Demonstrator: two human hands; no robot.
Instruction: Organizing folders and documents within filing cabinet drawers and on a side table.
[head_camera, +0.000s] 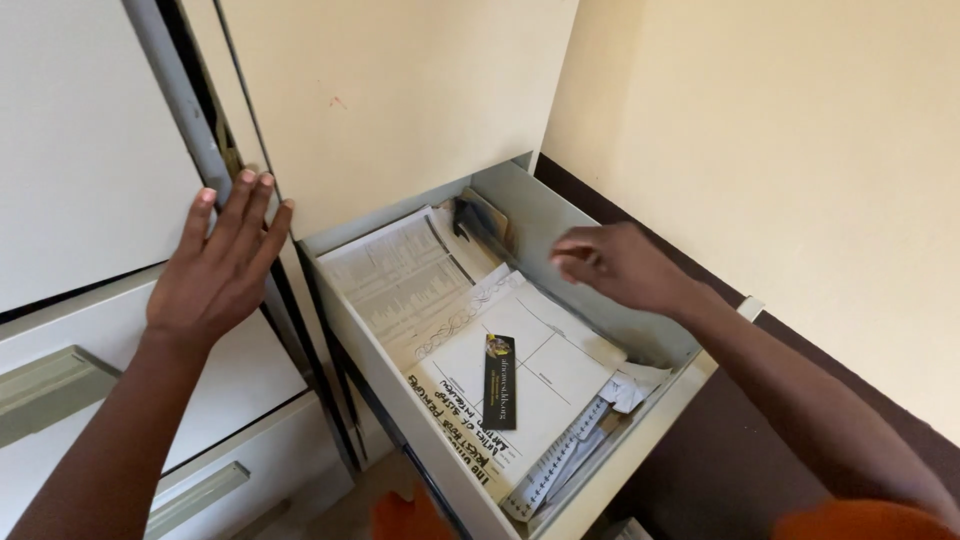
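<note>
An open pale metal drawer (400, 390) sticks out toward me, filled with papers. On top lies a white sheet (545, 375) with handwriting and a black bookmark-like strip (499, 382). A printed page (405, 280) lies further back, with a dark object (470, 222) at the rear. My right hand (620, 265) hovers over the drawer's right side, fingers loosely curled, holding nothing. My left hand (220, 265) rests flat with fingers spread against the edge of the neighbouring cabinet front (90, 150).
The left cabinet has closed drawers with grey-green handles (45, 385). A cream wall (800, 170) with a dark brown lower band (720, 450) stands to the right. A white ruler (560, 460) lies along the drawer's near right side.
</note>
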